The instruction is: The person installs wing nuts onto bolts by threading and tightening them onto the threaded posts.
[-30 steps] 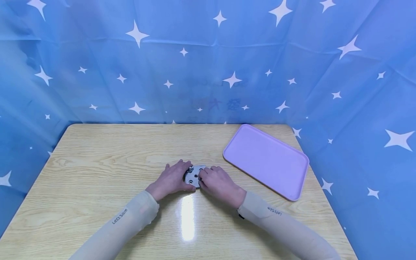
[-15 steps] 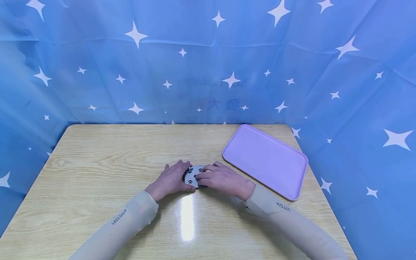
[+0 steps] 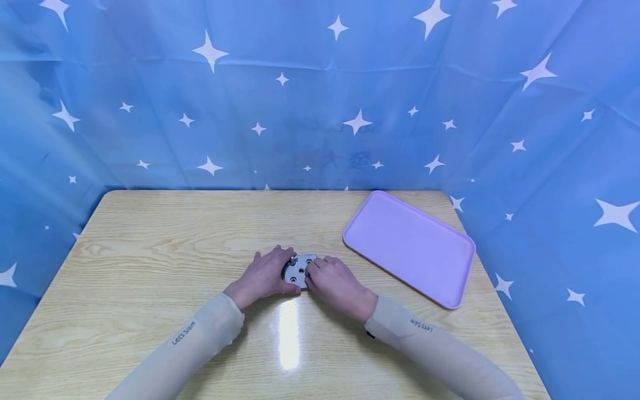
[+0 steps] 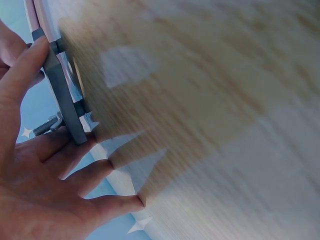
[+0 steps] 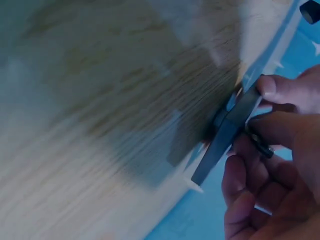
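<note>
A flat grey metal plate (image 3: pixel 301 270) with several round holes is held just above the wooden table. My left hand (image 3: pixel 265 278) grips its left side between thumb and fingers. A threaded bolt (image 4: pixel 46 126) sticks up from the plate beside my left fingers, and short dark posts (image 4: pixel 80 107) show on its underside. My right hand (image 3: pixel 337 283) has its fingers curled at the plate's right side. In the right wrist view, my right thumb and finger pinch a small dark bolt (image 5: pixel 261 146) at the plate's face; its head is partly hidden by the fingers.
A shallow purple tray (image 3: pixel 410 250) lies at an angle on the right rear of the wooden table (image 3: pixel 165 239). Blue curtains (image 3: pixel 300 94) with white stars hang behind and at both sides.
Half a second ago my right fingers were spread and the wrist sat farther right; now they are curled in again at the plate, as a second ago. My left hand has stayed still.
</note>
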Demonstrator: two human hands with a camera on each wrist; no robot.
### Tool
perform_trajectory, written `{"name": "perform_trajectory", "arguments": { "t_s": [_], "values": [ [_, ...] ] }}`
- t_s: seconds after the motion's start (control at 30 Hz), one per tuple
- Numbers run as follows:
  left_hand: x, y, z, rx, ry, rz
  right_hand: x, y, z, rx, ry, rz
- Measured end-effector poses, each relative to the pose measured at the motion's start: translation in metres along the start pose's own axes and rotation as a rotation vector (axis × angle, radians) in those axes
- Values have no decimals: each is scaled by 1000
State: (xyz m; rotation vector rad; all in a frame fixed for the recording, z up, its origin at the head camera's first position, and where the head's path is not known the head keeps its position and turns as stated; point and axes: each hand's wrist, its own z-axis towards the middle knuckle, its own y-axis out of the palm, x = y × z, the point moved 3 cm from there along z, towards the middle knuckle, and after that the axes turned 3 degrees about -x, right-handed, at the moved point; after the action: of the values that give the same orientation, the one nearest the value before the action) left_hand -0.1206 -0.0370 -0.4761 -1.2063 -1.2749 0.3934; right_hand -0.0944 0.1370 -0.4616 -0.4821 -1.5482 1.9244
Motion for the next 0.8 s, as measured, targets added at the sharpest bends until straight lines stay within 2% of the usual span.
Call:
{"name": "perform_trajectory", "arguments": {
  "t_s": [0.1,0.17,0.27,0.37,0.43,0.5,0.6,0.8],
  "values": [
    [0,0,0,2,4,6,1,-2,-1,-38,47,35],
    [0,0,0,0,7,8,5,-5,-2,-86,20,53],
    [0,0,-1,-3,13,6,14,-11,-3,-177,-93,80],
    [0,0,-1,-4,11,0,19,-16,-4,-230,-242,48],
    [-1,0,0,-3,9,-1,20,-17,-5,-250,-302,10],
    [0,-1,-1,-2,8,-2,20,-16,-4,-244,-332,-29],
    [0,-1,0,-1,10,-3,20,-13,-3,-207,-329,-71],
    [0,-1,1,-3,6,-2,11,-5,0,-98,-213,-116]
  ]
}}
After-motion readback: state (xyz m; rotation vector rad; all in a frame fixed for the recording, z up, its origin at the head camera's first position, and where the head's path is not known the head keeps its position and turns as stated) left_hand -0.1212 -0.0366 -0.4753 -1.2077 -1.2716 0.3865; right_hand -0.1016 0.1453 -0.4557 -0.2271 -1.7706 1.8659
